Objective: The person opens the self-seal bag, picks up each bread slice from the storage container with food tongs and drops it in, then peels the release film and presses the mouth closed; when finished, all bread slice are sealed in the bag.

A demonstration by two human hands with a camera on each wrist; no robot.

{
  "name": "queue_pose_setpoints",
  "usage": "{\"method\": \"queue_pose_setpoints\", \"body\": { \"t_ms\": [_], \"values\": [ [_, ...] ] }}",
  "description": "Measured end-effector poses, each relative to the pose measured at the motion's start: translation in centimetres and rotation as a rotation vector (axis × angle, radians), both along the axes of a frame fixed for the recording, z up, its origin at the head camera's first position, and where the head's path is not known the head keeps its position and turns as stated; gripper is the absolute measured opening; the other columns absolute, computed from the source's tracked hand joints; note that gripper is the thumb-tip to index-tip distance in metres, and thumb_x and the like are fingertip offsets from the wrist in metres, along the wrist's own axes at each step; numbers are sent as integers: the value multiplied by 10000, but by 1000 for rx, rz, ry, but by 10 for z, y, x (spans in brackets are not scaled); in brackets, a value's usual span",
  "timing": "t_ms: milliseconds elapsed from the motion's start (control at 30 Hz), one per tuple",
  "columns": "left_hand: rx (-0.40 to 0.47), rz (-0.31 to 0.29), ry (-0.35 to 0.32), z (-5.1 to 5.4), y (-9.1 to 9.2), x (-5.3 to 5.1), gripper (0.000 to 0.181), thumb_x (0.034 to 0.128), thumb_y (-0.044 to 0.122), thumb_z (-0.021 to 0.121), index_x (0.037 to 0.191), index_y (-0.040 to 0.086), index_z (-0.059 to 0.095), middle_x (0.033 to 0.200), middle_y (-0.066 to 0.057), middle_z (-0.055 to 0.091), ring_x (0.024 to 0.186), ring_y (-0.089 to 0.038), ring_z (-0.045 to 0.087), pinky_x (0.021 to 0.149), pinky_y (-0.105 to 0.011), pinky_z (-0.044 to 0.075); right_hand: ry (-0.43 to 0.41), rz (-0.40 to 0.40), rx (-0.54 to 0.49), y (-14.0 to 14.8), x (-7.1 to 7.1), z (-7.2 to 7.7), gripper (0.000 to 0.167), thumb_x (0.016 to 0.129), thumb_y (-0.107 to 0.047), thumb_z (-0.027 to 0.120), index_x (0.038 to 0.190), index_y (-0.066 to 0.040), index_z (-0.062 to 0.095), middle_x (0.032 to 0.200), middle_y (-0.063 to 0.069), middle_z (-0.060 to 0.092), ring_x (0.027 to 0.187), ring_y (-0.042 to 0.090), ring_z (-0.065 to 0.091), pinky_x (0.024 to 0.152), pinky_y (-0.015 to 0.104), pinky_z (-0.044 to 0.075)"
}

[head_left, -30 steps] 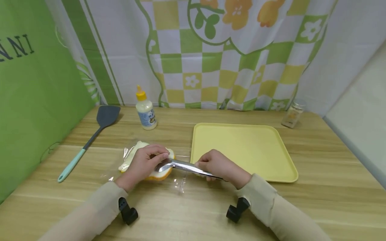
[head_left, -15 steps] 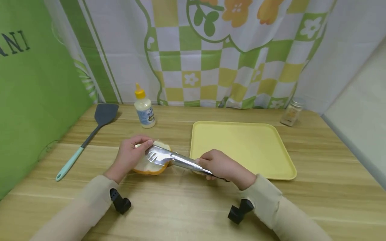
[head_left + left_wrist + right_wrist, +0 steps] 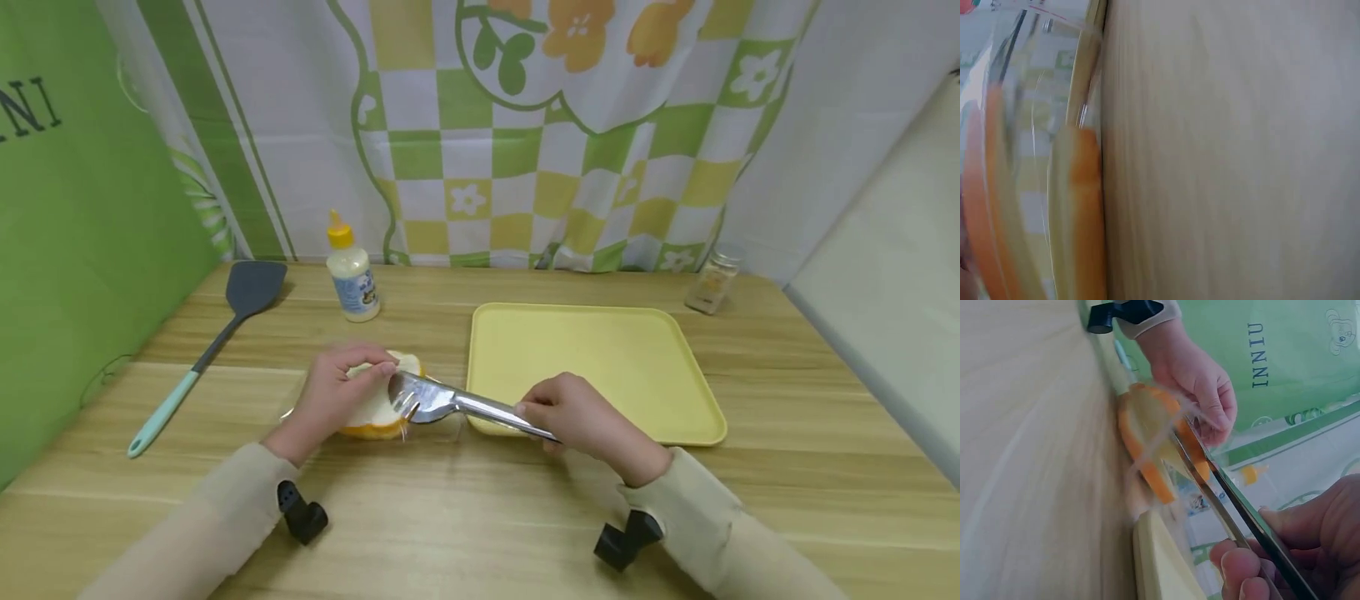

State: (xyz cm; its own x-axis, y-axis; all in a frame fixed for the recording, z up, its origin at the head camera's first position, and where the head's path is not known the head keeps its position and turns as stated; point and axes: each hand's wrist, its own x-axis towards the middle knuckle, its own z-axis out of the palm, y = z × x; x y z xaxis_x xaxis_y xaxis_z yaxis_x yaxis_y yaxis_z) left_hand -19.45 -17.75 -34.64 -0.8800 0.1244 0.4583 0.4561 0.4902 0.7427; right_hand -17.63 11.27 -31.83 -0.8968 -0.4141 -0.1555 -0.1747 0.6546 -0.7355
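Wooden table (image 3: 487, 525); two bread slices (image 3: 1085, 209), wrist views only.

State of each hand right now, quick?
Left hand: closed, pinching the clear plastic bag.
Right hand: closed, holding the metal tongs.

Wood-grain table (image 3: 450, 533): supports 1 spatula (image 3: 217, 343), 1 upright squeeze bottle (image 3: 352, 281), 1 yellow tray (image 3: 585, 367), 1 jar (image 3: 712, 283) and bread (image 3: 373, 412) in clear film (image 3: 1041, 69).
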Motion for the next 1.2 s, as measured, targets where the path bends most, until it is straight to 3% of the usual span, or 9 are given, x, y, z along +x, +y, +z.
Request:
{"method": "queue_pose_setpoints", "body": {
  "t_ms": [133, 300, 467, 633, 767, 900, 1067, 1200],
  "values": [
    [-43, -65, 20, 1, 5, 4, 64, 842, 76, 666, 841, 41, 721, 890, -56, 682, 855, -99, 599, 770, -206, 484, -7, 6, 23, -15, -5, -1, 181, 921, -168, 570, 869, -42, 688, 584, 44, 575, 448, 143, 537, 477, 245, 442],
    [-32, -4, -60, -1, 1, 4, 57, 832, 69, 676, 836, 37, 723, 884, -63, 683, 842, -91, 593, 770, -206, 475, -22, 14, 39, -19, -6, -5, 190, 928, -173, 560, 856, -45, 681, 582, 40, 563, 451, 146, 534, 477, 243, 429],
    [17, 1, -56, -6, -3, 1, 50, 823, 54, 681, 819, 21, 718, 873, -96, 690, 847, -51, 591, 804, -179, 457, -19, 25, 7, 1, 1, -1, 210, 938, -184, 542, 892, -31, 679, 623, 43, 565, 477, 153, 527, 481, 258, 443],
    [-4, -15, -66, -5, -4, 1, 72, 836, 84, 674, 854, 30, 719, 910, -88, 692, 899, -102, 600, 854, -235, 461, -49, 17, -37, 34, 5, 3, 237, 954, -199, 514, 928, -17, 665, 628, 41, 551, 488, 144, 504, 479, 274, 446],
    [-86, -85, -142, -5, -2, 2, 94, 828, 122, 688, 890, 59, 722, 942, -48, 686, 922, -147, 607, 868, -313, 474, -75, -10, -67, 63, 6, 1, 280, 968, -217, 487, 920, 4, 653, 653, 49, 574, 516, 145, 530, 498, 288, 471],
    [-145, -185, -195, -9, -1, 2, 116, 817, 126, 700, 906, 54, 717, 922, -39, 684, 864, -107, 616, 785, -269, 508, -52, -53, -78, 88, 8, -2, 295, 972, -200, 477, 938, 40, 646, 659, 49, 587, 522, 155, 560, 514, 291, 485],
    [-154, -223, -234, -11, -1, -1, 94, 815, 111, 701, 896, 67, 718, 891, -30, 681, 813, -60, 598, 731, -225, 506, -32, -131, -108, 110, 8, -5, 313, 976, -163, 465, 1016, 109, 614, 687, 60, 605, 522, 133, 563, 492, 286, 490],
    [-171, -244, -238, -13, 0, -4, 79, 816, 113, 700, 891, 96, 722, 895, -9, 679, 827, -58, 592, 745, -226, 503, -44, -189, -136, 127, 7, -6, 344, 986, -188, 444, 957, 119, 596, 670, 68, 570, 538, 106, 515, 485, 268, 465]
  ]
}}
